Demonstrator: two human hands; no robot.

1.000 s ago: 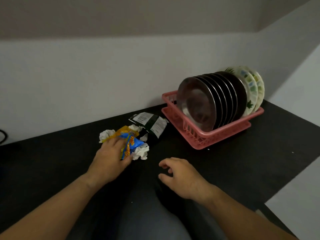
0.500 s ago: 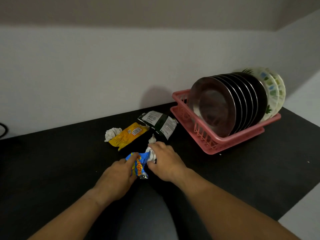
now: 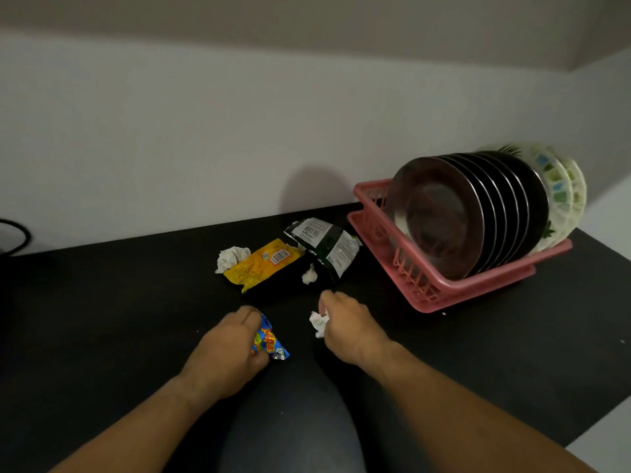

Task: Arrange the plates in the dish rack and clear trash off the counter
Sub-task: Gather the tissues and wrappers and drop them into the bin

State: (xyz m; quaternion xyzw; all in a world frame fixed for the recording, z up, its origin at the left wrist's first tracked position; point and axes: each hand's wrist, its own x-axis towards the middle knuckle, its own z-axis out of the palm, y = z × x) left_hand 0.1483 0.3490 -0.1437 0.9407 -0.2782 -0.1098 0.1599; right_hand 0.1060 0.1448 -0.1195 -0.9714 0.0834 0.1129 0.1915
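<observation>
Left grip (image 3: 232, 346) clenched on blue snack wrapper (image 3: 268, 341); right grip (image 3: 345, 322) now grasps crumpled tissue (image 3: 319, 321), newly lifted. Yellow wrapper (image 3: 263, 264), green packet (image 3: 324, 245) remain mid-surface. Plates (image 3: 478, 213) racked; trash half cleared.

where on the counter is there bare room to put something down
The counter is bare left of the crumpled tissue and yellow wrapper, out to the cable. It is also bare in front of the pink dish rack, toward the right edge. The strip between the yellow wrapper, the dark wrapper and the rack is crowded.
</observation>
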